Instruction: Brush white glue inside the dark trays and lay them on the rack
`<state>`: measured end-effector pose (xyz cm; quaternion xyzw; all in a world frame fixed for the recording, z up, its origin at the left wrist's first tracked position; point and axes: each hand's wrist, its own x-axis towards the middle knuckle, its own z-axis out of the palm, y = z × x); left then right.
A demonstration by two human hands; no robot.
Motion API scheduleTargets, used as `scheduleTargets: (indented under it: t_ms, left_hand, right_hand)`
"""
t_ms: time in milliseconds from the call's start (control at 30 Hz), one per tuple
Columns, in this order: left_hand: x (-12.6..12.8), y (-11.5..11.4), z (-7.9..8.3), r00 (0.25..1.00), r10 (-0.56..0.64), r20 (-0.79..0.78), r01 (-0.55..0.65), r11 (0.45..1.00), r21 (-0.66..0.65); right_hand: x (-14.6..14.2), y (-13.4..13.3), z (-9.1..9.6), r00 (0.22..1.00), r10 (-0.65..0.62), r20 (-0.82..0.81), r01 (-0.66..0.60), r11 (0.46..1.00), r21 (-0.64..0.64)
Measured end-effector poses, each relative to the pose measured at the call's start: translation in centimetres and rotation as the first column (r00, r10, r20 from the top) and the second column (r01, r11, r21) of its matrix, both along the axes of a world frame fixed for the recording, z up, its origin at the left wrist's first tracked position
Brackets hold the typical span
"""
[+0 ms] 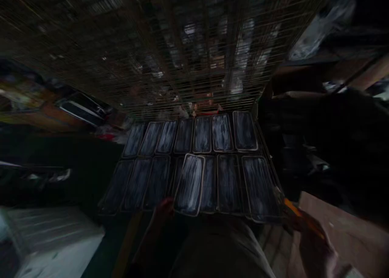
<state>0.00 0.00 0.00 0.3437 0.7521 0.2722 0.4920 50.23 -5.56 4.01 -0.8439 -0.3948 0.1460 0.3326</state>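
Observation:
Two rows of dark rectangular panels with rounded, pale rims and streaky whitish faces lie on a wire rack [267, 148]. One brighter panel [190, 184] sits tilted in the front row, overlapping its neighbours. At its lower left corner is my left hand [164, 207], with the fingers closed and seemingly gripping that edge; blur and darkness hide the exact contact. My right hand [316, 239], off the rack's front right corner, is wrapped round a slim tool with an orange handle [291, 207]. The tool's tip points toward the rack and is too blurred to identify.
Behind the panels a large wire mesh [194, 67] rises toward me, with cluttered things beyond it. A pale box-like object [57, 237] stands at the lower left. To the right is a flat brown board [343, 225], beneath my right hand.

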Motion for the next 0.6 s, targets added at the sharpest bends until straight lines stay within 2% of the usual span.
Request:
scheduleTargets:
  t_ms: [133, 233, 367, 500, 600]
  left_hand:
    - [-3.5, -0.5, -1.5, 0.998, 0.061, 0.013, -0.06, 0.997, -0.045]
    - [-5.1, -1.3, -2.4, 0.985, 0.12, 0.128, -0.111, 0.991, -0.077]
    - [-6.5, -1.8, -2.7, 0.973, 0.161, 0.168, -0.149, 0.986, -0.079]
    - [-7.4, -1.7, -2.7, 0.956, 0.232, 0.182, -0.222, 0.972, -0.076]
    - [-7.6, -1.8, -3.0, 0.945, 0.271, 0.185, -0.255, 0.961, -0.108]
  right_hand:
    - [-4.0, 0.2, 1.6, 1.0, -0.007, -0.008, 0.007, 1.0, -0.009]
    - [-6.5, -0.2, 2.2, 0.998, 0.012, -0.06, -0.009, 0.999, 0.039]
    - [-9.4, -0.4, 2.7, 0.997, 0.022, -0.072, -0.013, 0.993, 0.121]
    - [-11.8, -0.5, 3.1, 0.997, -0.005, -0.072, 0.014, 0.992, 0.123]
    - [-13.2, -1.0, 3.0, 0.988, -0.015, -0.151, 0.035, 0.991, 0.129]
